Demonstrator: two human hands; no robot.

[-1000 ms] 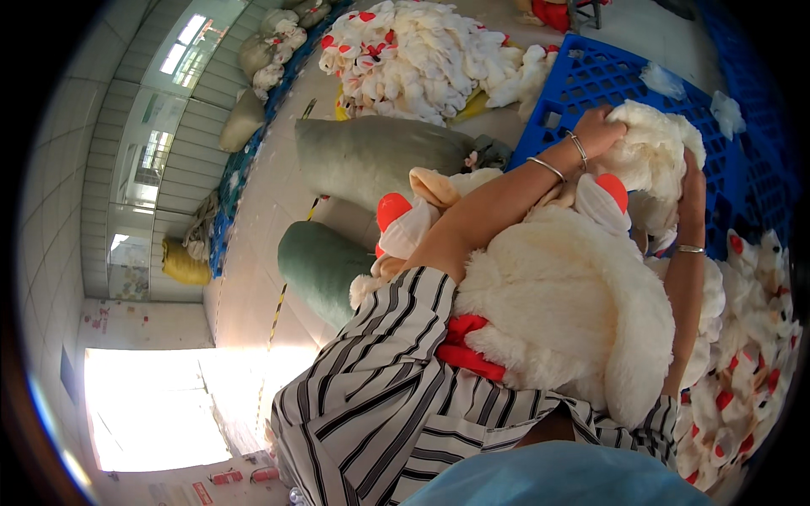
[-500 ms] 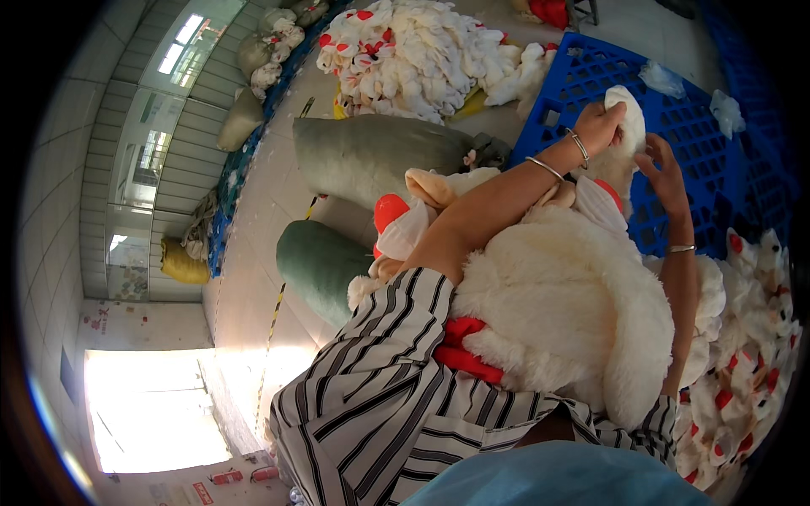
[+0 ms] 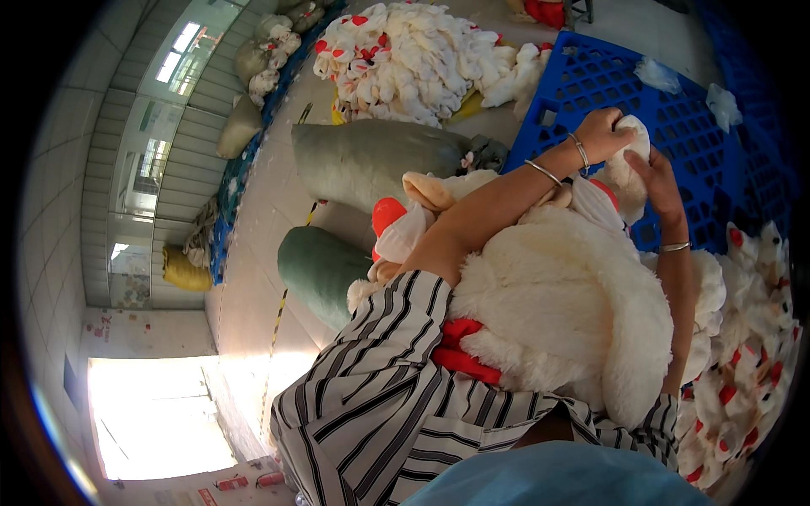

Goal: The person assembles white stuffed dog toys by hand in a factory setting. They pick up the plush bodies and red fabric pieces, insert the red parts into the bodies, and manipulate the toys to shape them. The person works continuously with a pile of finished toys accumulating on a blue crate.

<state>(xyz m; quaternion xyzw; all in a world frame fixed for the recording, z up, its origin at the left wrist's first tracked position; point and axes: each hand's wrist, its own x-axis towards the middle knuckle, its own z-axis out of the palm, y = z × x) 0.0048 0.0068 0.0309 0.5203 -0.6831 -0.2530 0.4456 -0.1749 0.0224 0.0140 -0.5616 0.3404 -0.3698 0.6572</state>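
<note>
A large fluffy cream-white plush toy [image 3: 548,287] with beige and red parts lies against my front, between my forearms. A narrow white plush piece [image 3: 629,173] sticks up at its far end, over a blue pallet. My left hand [image 3: 603,135] grips the top of this piece, with fingers closed on it. Just to the right, my right hand [image 3: 661,181] pinches its side, the thumb pressed into the plush. Whether the narrow piece is joined to the large toy is hard to make out. Red cloth [image 3: 462,350] shows at the toy's near left edge.
The slatted blue pallet [image 3: 582,63] lies beyond my hands, with clear plastic scraps [image 3: 656,76] on it. A heap of white plush pieces [image 3: 413,63] is at the far side, another heap [image 3: 734,388] at right. A grey-green sack [image 3: 371,160] and a green sack [image 3: 316,266] lie left.
My right hand has come in from the right and taken hold of the narrow plush piece. My left hand, still gripping it, has shifted slightly down and right.
</note>
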